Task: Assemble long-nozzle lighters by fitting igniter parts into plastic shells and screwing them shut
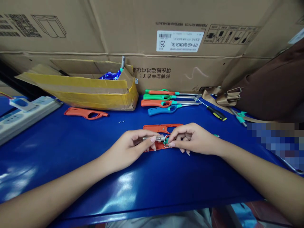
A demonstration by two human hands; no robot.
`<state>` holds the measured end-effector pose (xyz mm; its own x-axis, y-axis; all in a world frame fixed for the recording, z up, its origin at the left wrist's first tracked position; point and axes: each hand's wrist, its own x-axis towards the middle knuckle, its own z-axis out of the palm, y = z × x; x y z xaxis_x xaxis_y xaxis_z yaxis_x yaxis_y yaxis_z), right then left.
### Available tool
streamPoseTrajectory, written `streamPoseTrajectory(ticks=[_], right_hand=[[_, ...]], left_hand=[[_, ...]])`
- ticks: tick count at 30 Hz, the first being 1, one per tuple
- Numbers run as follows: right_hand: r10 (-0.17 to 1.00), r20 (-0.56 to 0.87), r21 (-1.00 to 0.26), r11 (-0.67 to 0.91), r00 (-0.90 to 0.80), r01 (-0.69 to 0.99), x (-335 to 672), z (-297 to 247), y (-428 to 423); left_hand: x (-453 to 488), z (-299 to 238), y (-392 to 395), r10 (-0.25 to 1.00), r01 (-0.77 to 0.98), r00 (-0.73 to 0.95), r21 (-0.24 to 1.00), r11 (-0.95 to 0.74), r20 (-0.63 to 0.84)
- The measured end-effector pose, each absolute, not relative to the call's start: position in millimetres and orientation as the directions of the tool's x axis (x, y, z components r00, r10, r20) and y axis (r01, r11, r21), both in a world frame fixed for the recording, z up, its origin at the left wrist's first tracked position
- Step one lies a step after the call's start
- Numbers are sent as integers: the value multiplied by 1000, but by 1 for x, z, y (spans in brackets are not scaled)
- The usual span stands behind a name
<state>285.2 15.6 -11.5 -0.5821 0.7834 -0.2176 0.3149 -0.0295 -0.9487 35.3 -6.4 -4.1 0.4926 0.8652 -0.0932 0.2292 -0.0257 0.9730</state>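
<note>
My left hand [133,144] and my right hand [192,137] meet at the middle of the blue table [71,148]. Between the fingertips of both hands is a small metal tube part [156,138] with a green piece at its right end. The left fingers pinch the metal tube; the right fingers pinch the green end. Under the hands lies an open orange lighter shell [161,129], flat on the table.
Several finished long lighters [166,101] in orange, green and blue lie behind. A black-and-yellow screwdriver [215,112] is to their right. Another orange shell [85,113] lies left, near a taped cardboard box [95,90]. A white power strip [21,112] is far left.
</note>
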Motion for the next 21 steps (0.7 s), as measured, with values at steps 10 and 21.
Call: streamPoseTrajectory(ticks=[10,21], right_hand=[[784,-193,-949,4,-591,314,284,-9,15],[782,-155,-949,51,-603,310,285,-11,14]], left_hand=[[36,-1,-8,860,239,499,971,-17,-107],[37,0,-8,859,270,501,962,-42,-103]])
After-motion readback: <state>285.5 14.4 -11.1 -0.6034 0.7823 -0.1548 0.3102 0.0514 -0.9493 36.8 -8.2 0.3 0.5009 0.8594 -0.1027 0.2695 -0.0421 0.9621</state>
